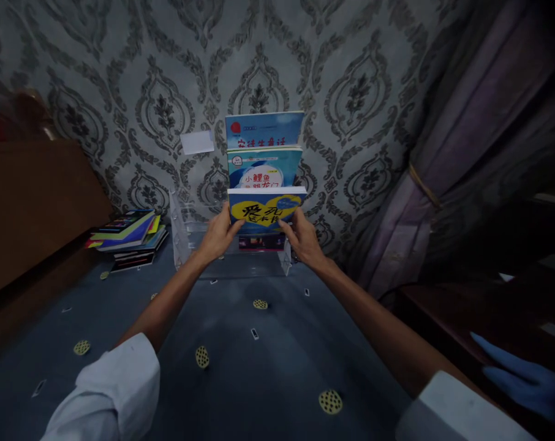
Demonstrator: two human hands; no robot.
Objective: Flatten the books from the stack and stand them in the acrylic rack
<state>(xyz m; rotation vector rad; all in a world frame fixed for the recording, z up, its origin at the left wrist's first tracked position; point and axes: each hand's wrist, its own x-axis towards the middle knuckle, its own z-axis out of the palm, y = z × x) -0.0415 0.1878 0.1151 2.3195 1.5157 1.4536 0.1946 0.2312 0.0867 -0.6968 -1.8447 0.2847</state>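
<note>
Between my two hands is a blue book with a yellow heart-like patch on its cover. My left hand grips its left edge, thumb on the front. Gripping the right edge is my right hand, its thumb on the cover too. The book is upright in front of a clear tiered book rack. Behind it, a teal book and a blue book with red lettering stand on higher tiers. Below the held book, part of a dark book shows in the rack.
A stack of books lies left of the rack, beside a brown box-like piece. Patterned wallpaper rises behind, with a white card at the rack's upper left. A tied curtain hangs right. A blue glove-like object lies lower right.
</note>
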